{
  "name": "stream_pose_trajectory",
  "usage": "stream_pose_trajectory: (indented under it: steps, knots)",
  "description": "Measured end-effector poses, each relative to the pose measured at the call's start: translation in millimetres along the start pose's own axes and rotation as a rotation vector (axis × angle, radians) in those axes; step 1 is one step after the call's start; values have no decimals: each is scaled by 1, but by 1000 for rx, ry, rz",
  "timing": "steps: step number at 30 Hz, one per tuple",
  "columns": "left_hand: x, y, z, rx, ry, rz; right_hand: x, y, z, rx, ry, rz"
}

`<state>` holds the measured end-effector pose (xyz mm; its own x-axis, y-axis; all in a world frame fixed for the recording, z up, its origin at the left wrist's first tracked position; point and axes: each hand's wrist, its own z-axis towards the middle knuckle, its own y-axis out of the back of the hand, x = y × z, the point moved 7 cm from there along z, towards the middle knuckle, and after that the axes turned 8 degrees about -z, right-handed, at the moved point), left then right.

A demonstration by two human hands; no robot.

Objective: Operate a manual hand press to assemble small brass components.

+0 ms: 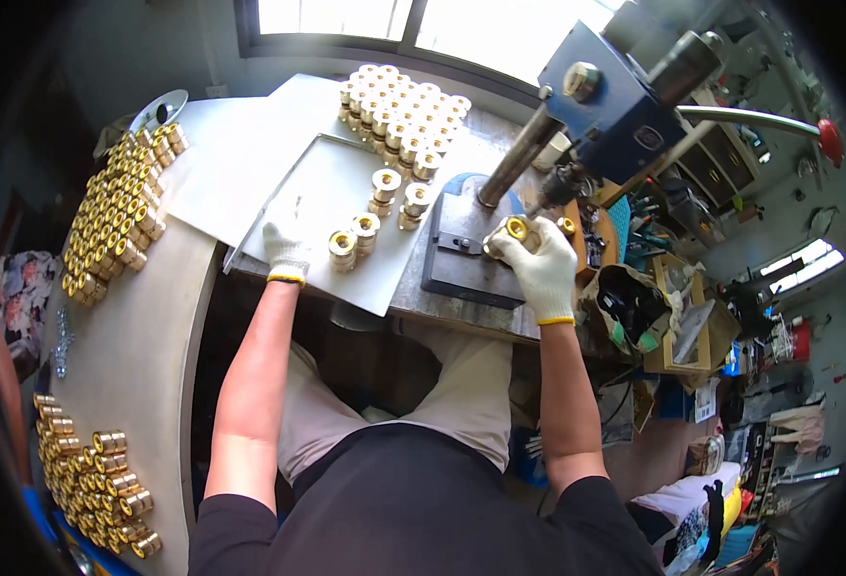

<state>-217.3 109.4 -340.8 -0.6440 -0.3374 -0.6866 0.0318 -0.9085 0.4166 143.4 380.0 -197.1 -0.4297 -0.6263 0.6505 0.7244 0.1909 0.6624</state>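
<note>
My right hand (546,269), in a white knit glove with a yellow cuff, is closed around a brass fitting (516,229). It holds the fitting at the right side of the black base (456,252) of a blue bench press (600,91), below the press spindle. My left hand (286,254), gloved alike, lies open on the left part of a pale metal tray (312,197); its fingers partly blend into the bright surface. Several two-part brass fittings (342,250) stand upright on the tray between my hands, and none of them touches my left hand.
Rows of brass fittings (404,115) stand at the back by the window. More fittings (116,216) fill the left table's far end, others (96,490) its near end. A red-knobbed lever (831,142) juts right from the press. Boxes (682,331) crowd the right. Someone's patterned sleeve (24,298) shows far left.
</note>
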Motion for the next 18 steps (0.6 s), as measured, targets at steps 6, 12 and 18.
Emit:
stream_pose_trajectory:
  steps: [6,12,18]
  knots:
    - [-21,-9,-1,40,-47,-163,20,22,-15,-71,5,307]
    - [0,-2,-6,21,-140,-54,78,-19,-62,83,163,225]
    - [-45,-5,0,171,31,-84,97,-106,-70,144,332,85]
